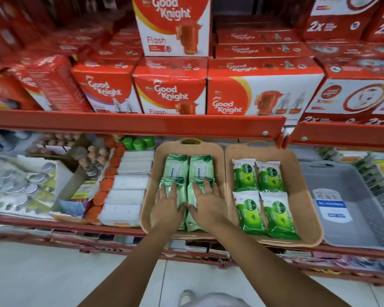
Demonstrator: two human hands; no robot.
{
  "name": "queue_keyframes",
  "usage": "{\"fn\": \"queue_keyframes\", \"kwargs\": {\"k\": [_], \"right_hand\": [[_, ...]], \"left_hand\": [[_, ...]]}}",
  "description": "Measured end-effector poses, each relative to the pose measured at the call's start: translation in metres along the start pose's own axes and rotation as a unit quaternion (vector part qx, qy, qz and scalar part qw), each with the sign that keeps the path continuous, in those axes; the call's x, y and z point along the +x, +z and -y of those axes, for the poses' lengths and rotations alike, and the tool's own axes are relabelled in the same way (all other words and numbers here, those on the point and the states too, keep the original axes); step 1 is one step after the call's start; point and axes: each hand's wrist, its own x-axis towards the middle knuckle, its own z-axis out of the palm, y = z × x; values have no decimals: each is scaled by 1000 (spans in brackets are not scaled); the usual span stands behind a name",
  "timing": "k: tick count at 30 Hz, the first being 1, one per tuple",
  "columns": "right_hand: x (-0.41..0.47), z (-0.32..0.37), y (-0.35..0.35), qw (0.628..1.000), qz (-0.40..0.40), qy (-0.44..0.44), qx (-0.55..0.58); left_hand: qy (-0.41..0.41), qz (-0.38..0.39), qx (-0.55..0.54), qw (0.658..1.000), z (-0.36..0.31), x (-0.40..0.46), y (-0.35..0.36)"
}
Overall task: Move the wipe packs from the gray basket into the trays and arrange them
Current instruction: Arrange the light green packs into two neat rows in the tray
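Two tan trays stand side by side on the lower shelf. The left tray (220,151) holds several pale green wipe packs (201,165) in two columns. My left hand (167,207) lies flat, fingers spread, on the near left pack. My right hand (205,203) lies flat on the near right pack (192,224). Neither hand grips anything. The right tray (306,196) holds several bright green and white Dettol packs (269,176) in a two-by-two block. The gray basket (350,218) stands right of the trays, with only a label on its floor.
A red shelf beam (142,124) runs just above the trays, with red Good Knight boxes (171,94) on it. White packs (129,191) and orange lids (104,185) sit left of the trays. Pale floor tiles (53,280) lie below.
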Motion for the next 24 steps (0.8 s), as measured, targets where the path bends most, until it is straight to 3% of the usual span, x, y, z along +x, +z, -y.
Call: {"fn": "queue_keyframes", "kwargs": {"k": [6, 11, 20, 24], "right_hand": [[4, 5, 14, 999, 19, 37, 19], [5, 9, 14, 998, 29, 53, 30], [10, 7, -5, 995, 59, 63, 56], [4, 4, -2, 995, 81, 60, 11]], "left_hand": [[-6, -11, -21, 1000, 6, 5, 7], [-12, 23, -31, 999, 8, 14, 7], [6, 73, 90, 993, 2, 24, -29], [4, 120, 147, 982, 6, 21, -32]]}}
